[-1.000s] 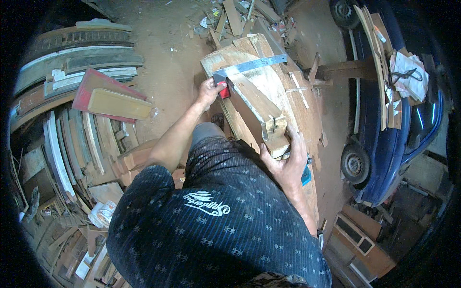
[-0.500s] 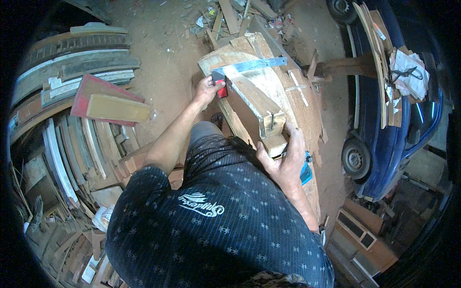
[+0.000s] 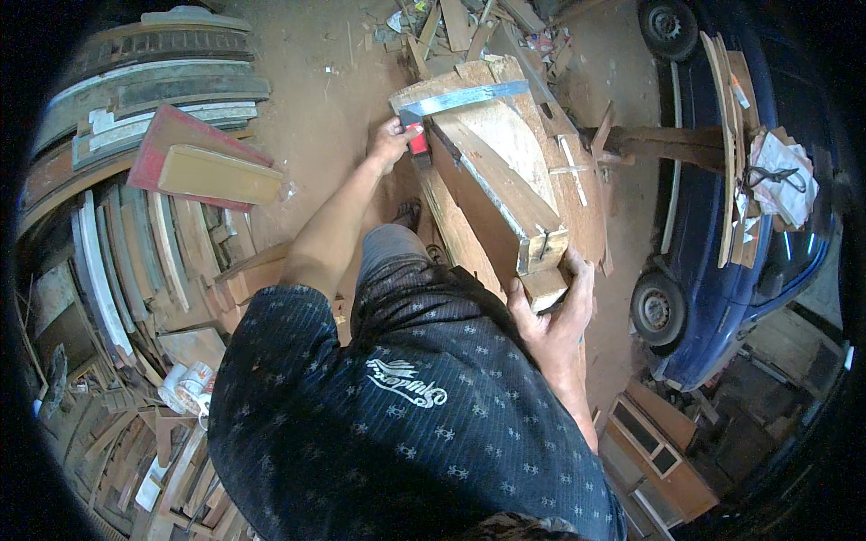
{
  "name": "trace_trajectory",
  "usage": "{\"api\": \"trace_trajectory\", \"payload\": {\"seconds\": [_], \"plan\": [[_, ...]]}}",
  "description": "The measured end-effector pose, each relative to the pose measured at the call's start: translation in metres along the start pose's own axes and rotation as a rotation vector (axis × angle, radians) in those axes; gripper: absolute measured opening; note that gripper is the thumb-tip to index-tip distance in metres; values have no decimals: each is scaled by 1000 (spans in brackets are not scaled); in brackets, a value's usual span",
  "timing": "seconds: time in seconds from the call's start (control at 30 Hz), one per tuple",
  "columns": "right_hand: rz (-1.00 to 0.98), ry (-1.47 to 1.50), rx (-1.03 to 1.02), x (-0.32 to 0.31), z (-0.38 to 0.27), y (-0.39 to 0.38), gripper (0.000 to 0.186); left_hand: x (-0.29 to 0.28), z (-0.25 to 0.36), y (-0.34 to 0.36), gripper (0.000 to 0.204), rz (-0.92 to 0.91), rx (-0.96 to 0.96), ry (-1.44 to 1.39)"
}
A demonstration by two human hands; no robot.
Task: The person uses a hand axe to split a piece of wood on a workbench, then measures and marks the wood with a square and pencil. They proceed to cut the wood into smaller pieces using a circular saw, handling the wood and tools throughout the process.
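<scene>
My left hand (image 3: 390, 146) is closed around the red and dark stock of a try square (image 3: 474, 96). Its long metal blade reaches rightward across the far end of a thick wooden beam (image 3: 485, 200). The beam slants from far left to near right, with a rough pale top edge and a brown side face. At its near end my right hand (image 3: 561, 326) has thumb and fingers on either side of a short wooden block (image 3: 545, 288), which sits under the beam's cracked end. Whether block and beam are joined I cannot tell.
Beneath lies a large wooden board (image 3: 582, 221) with strips on it. Stacked planks (image 3: 171, 108) and a red-edged panel (image 3: 203, 162) stand left. A blue car (image 3: 713, 298) is parked right, with boards (image 3: 731, 162) beside it. Wood scraps (image 3: 456, 22) lie at the far end.
The beam's near end and my right hand have shifted right and nearer. My left hand and the square sit slightly farther away. The blue object beside my right hand no longer shows.
</scene>
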State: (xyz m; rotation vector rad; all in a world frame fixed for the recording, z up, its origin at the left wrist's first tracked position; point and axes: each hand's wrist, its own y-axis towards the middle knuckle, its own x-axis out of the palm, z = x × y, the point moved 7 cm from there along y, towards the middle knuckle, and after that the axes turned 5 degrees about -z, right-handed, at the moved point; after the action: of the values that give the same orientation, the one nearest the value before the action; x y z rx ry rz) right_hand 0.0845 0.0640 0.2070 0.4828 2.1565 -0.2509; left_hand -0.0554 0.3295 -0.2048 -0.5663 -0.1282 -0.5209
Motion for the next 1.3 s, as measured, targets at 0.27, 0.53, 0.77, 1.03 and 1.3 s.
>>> {"api": "trace_trajectory", "payload": {"seconds": [0.27, 0.53, 0.77, 1.03, 1.3], "plan": [[-2, -30, -50, 0, -6, 8, 69, 19, -15, 6, 29, -81, -43, -53], [-64, 0, 3, 1, -7, 15, 70, 18, -13, 9, 27, -66, -39, 37], [-65, 25, -5, 2, -11, 22, 71, 14, -18, 14, 28, -79, -11, 11], [-53, -25, 20, -3, -16, 29, 67, 16, -16, 18, 28, -108, -45, 46], [221, 240, 514, -24, 112, -56, 66, -16, 14, -39, 37, 49, -73, -46]]}}
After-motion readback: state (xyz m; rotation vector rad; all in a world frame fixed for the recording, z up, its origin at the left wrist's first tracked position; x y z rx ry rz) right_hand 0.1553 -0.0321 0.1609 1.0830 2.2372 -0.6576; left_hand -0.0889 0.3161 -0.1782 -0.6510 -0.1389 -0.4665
